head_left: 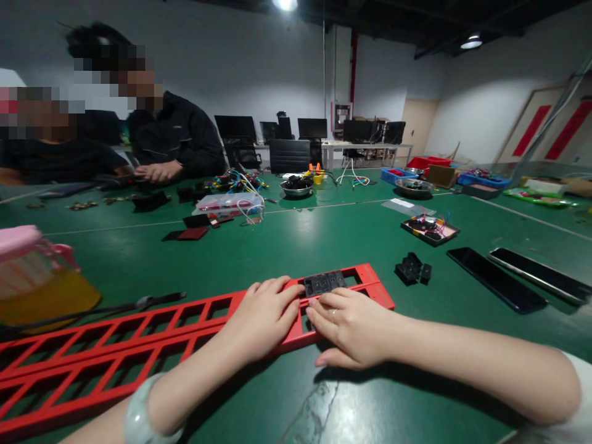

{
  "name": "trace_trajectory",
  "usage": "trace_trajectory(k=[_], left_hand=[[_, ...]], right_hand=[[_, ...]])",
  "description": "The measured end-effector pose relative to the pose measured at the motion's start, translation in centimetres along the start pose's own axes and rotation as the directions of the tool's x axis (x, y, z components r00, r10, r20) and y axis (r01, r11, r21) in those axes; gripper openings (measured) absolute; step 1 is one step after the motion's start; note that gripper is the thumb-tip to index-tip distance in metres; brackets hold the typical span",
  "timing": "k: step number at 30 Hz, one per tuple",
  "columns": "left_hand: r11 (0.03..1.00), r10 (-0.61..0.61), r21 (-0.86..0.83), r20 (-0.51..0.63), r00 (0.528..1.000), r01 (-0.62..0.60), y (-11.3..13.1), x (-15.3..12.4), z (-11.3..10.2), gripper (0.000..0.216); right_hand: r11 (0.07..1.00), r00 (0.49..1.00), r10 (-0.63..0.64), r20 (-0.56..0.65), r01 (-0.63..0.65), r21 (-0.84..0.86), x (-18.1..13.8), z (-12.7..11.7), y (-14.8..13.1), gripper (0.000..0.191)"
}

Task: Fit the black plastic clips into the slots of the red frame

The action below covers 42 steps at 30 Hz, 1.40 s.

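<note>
A long red plastic frame [139, 345] with several rectangular slots lies across the green table [324, 246] in front of me. My left hand [261, 317] rests flat on the frame, fingers stretched toward a black part [324, 283] seated in a slot near the frame's right end. My right hand [354, 327] lies on the frame just right of the left hand, fingers bent and pressing at the edge of the black part. Neither hand grips anything.
A small pile of black parts [411, 269] lies right of the frame. Two dark phones [497, 279] lie further right. A tray of wired parts [430, 228], bowls and bins sit beyond. A pink and yellow container [32, 277] stands at left. Two people sit at the far left.
</note>
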<state>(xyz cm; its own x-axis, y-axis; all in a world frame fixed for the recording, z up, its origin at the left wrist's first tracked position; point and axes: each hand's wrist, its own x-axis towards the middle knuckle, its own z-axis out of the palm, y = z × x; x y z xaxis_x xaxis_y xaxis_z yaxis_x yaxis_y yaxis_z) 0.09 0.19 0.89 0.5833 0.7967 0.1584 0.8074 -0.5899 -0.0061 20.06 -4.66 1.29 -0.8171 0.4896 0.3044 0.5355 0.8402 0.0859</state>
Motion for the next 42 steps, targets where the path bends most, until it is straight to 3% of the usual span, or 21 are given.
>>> trace_trajectory(k=[4,7,9,12,15,22,24,27,29,31,33,37,42], left_hand=[[1.0,0.012,-0.01,-0.006,1.0,-0.012,0.1,0.1,-0.2,0.037],[1.0,0.001,-0.018,-0.002,1.0,-0.001,0.2,0.1,-0.4,0.037],[1.0,0.002,-0.019,-0.001,1.0,-0.002,0.3,0.1,-0.5,0.037],[1.0,0.017,-0.017,-0.011,1.0,-0.018,0.4,-0.1,-0.5,0.036],[1.0,0.019,-0.018,-0.017,1.0,-0.019,0.4,-0.2,-0.5,0.035],[0.999,0.047,-0.016,-0.006,0.999,-0.047,0.6,-0.3,-0.5,0.034],[0.999,0.04,-0.012,-0.013,0.999,-0.04,0.7,-0.4,-0.5,0.034],[0.999,0.041,-0.006,-0.012,0.999,-0.041,0.9,-0.6,-0.4,0.035],[0.999,0.041,-0.006,-0.013,0.999,-0.041,1.0,-0.7,-0.4,0.034],[0.999,0.039,-0.01,-0.014,0.999,-0.039,1.1,-0.8,-0.5,0.034],[0.999,0.035,-0.016,-0.015,0.999,-0.035,1.2,-0.9,-0.5,0.033],[0.999,0.037,-0.024,-0.018,0.999,-0.037,1.3,-0.9,-0.5,0.033],[0.999,0.034,-0.037,-0.016,0.999,-0.035,1.3,-0.8,-0.6,0.035]], right_hand=[[0.994,0.999,0.033,0.024,-0.035,0.099,-0.8,-2.9,2.9,0.039],[0.962,0.973,0.224,0.055,-0.23,0.15,-3.2,-5.4,7.0,0.036],[0.911,0.918,0.341,0.202,-0.376,0.171,-5.5,-6.3,9.7,0.046],[0.829,0.763,0.441,0.472,-0.548,0.112,-8.6,-6.0,12.6,0.076],[0.808,0.697,0.461,0.549,-0.585,0.065,-9.9,-4.6,14.0,0.074],[0.835,0.755,0.422,0.501,-0.54,0.111,-9.4,-3.0,14.5,0.044],[0.82,0.776,0.482,0.406,-0.563,0.102,-9.1,-3.0,14.4,0.04],[0.808,0.818,0.551,0.168,-0.573,0.138,-7.9,-3.2,13.1,0.042],[0.813,0.835,0.55,0.014,-0.539,0.218,-6.5,-3.2,11.3,0.043],[0.814,0.852,0.52,-0.062,-0.473,0.337,-5.0,-2.9,8.8,0.043],[0.79,0.875,0.479,-0.072,-0.394,0.469,-3.7,-2.1,6.3,0.047],[0.649,0.879,0.473,-0.061,-0.3,0.699,-2.2,-0.1,3.0,0.051],[0.696,0.877,0.471,-0.097,-0.302,0.652,-1.7,1.1,2.1,0.042]])
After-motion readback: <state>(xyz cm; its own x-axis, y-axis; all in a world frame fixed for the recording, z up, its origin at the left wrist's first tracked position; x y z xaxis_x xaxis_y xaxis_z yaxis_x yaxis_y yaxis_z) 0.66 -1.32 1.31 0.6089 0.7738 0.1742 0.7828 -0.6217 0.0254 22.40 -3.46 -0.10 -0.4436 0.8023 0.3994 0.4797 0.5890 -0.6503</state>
